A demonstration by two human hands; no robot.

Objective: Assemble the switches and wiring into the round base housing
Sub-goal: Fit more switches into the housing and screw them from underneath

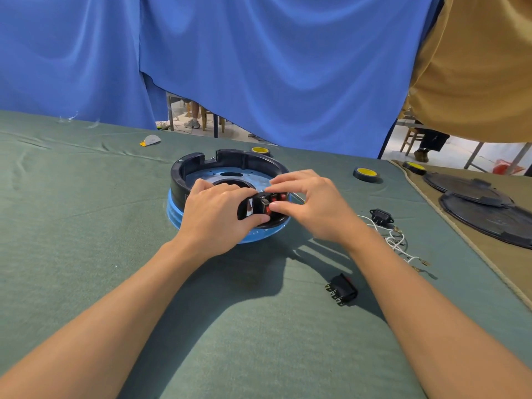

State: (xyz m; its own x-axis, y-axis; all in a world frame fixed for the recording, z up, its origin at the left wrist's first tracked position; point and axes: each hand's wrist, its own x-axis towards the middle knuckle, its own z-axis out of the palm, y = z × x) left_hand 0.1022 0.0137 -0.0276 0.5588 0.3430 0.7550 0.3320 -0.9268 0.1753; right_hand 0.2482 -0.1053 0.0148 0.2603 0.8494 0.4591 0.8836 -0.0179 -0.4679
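On the desk [86,226], mid-frame, the round base housing [230,162] sits under both hands. The left hand [216,208] has its grip clasped on the near wall, and the right hand [311,203] pinches a red rocker switch [269,203] there. Pushed in crooked, it could jam or pop loose.

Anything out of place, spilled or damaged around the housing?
Nothing spilled or damaged. Besides the red switch pinched in the right hand, a black rocker switch lies on the cloth, apart from the round base housing, and the white wires beside the socket lie tangled; both likely await fitting.
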